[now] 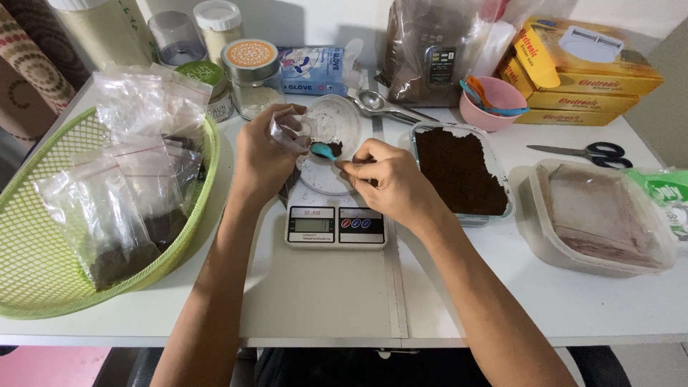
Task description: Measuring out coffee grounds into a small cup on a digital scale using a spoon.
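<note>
My left hand (265,154) holds a small clear plastic cup (326,125) tilted over a white kitchen scale (335,218). My right hand (383,175) grips a small blue spoon (324,151) whose bowl reaches into the cup, where a little dark brown powder sits. A clear rectangular container (459,172) full of the same dark powder stands just right of my right hand.
A green basket (43,279) with several bagged portions of powder is at left. Jars and a glove box stand behind. A pink bowl (491,100) with spoons, yellow boxes, scissors (588,153) and a lidded container (598,215) are at right.
</note>
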